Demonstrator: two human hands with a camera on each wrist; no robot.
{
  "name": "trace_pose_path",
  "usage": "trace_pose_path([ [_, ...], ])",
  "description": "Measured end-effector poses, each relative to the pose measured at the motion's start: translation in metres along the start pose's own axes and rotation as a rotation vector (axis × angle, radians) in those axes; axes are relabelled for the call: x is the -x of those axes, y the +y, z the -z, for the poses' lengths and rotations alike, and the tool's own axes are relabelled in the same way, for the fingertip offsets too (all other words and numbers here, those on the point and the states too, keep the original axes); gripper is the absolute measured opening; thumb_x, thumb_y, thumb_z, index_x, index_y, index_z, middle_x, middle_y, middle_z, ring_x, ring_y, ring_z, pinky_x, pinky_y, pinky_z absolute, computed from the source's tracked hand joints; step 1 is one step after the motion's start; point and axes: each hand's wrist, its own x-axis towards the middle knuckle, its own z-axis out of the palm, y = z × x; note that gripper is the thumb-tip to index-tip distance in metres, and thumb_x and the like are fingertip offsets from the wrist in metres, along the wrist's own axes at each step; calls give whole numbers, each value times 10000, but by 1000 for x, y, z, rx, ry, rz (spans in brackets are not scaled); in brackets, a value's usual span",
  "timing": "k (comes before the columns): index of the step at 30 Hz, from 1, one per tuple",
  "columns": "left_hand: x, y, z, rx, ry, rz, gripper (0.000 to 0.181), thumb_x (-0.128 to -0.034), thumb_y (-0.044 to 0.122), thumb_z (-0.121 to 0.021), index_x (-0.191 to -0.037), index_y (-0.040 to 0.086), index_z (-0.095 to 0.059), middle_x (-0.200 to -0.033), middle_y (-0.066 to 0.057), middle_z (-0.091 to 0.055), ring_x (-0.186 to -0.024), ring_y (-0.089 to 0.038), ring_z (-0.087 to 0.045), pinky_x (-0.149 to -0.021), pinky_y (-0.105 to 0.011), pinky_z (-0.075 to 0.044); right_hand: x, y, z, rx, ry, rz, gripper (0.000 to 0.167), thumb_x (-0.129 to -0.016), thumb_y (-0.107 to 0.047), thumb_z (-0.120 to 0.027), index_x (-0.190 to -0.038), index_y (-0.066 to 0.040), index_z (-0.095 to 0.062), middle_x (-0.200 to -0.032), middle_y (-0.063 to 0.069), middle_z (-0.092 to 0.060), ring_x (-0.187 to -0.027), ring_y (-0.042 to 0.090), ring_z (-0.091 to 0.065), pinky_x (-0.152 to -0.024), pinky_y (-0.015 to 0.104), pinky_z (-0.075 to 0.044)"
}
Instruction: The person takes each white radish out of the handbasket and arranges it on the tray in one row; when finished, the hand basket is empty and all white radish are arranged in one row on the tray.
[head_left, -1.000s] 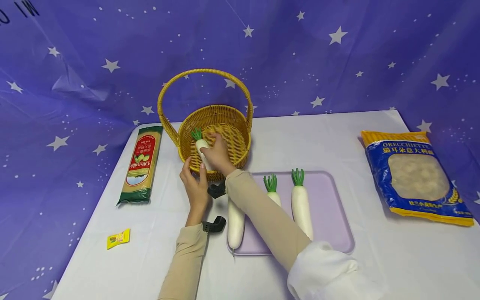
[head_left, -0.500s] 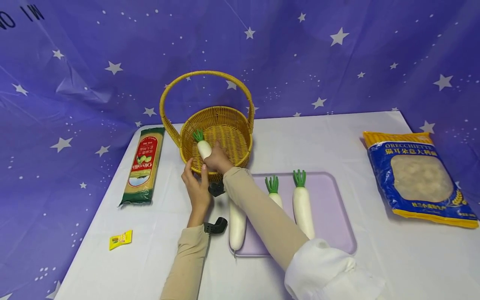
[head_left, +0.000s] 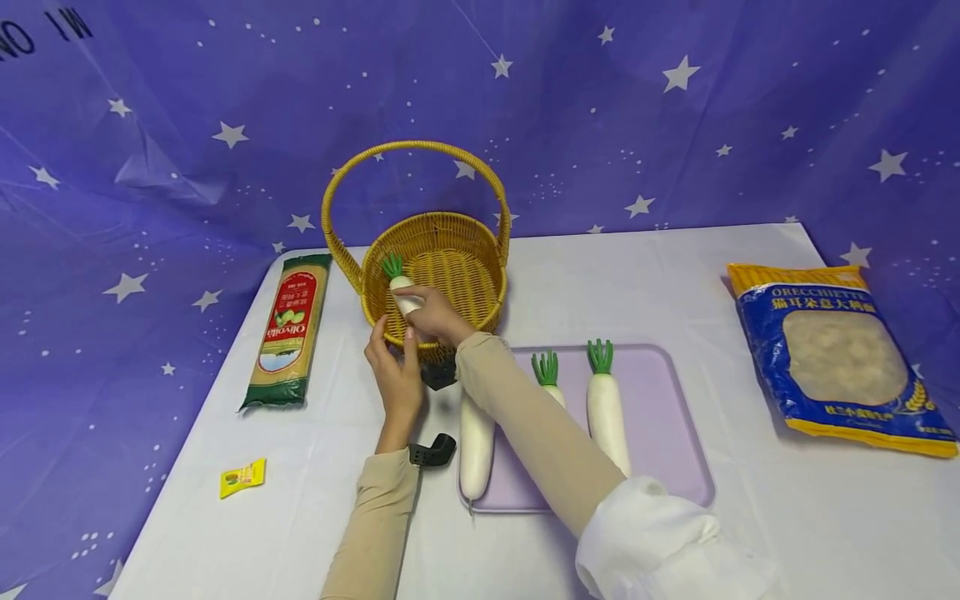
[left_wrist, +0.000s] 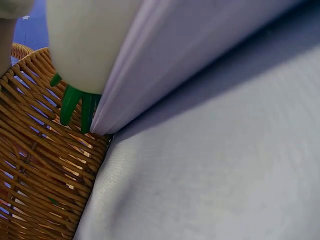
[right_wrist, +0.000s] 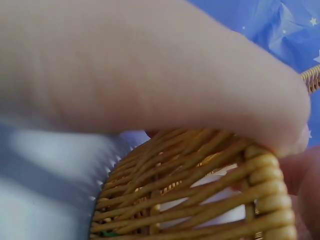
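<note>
A yellow-brown wicker basket (head_left: 442, 218) with a tall hoop handle stands at the back left of the table. My right hand (head_left: 435, 317) reaches over its front rim and grips a white radish (head_left: 401, 283) with a green top, which lies slanted inside at the left; the hand covers its lower part. My left hand (head_left: 397, 379) touches the basket's front left rim with fairly straight, spread fingers. In the left wrist view the wicker wall (left_wrist: 40, 165) is close and the hand itself is out of sight. A blurred part of the right hand (right_wrist: 150, 70) fills the right wrist view.
A lilac tray (head_left: 667, 417) at front right holds more radishes (head_left: 607, 417), partly behind my right sleeve. A pasta packet (head_left: 288, 329) lies left of the basket, a small yellow sachet (head_left: 242, 478) nearer. A blue-yellow orecchiette bag (head_left: 840, 358) lies far right.
My right hand dipped lower on the radish, then came up along it again. The radish shifted slightly inside the basket. My left hand stayed at the rim.
</note>
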Motion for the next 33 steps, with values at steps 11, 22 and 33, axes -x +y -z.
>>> trace_pose_path([
  [11,-3,3,-3,1,19,-21,519,-915,426,-456,-1367,213,-317,-1306,-211,-314,-1195,-317,-387,-989,-474,-326,-1,-1,9,-148,-38,63,455,-886,-25,-463,-1299,-211,-505,-1381,133,-407,-957,214,-510,-612,249,-459],
  [22,-1,1,-2,-16,27,4,528,-910,442,-460,-1365,216,-316,-1327,-181,-309,-1242,-309,-358,-1020,-469,-298,1,5,32,-338,-23,151,452,-884,-73,-493,-1310,-222,-480,-1314,170,-415,-997,255,-536,-753,344,-502],
  [33,-1,0,1,-3,1,-2,526,-918,447,-434,-1375,229,-292,-1331,-211,-287,-1209,-323,-367,-986,-489,-315,60,11,94,-243,-253,166,444,-882,-146,-574,-1296,-247,-448,-1276,129,-429,-1059,233,-527,-813,359,-503],
])
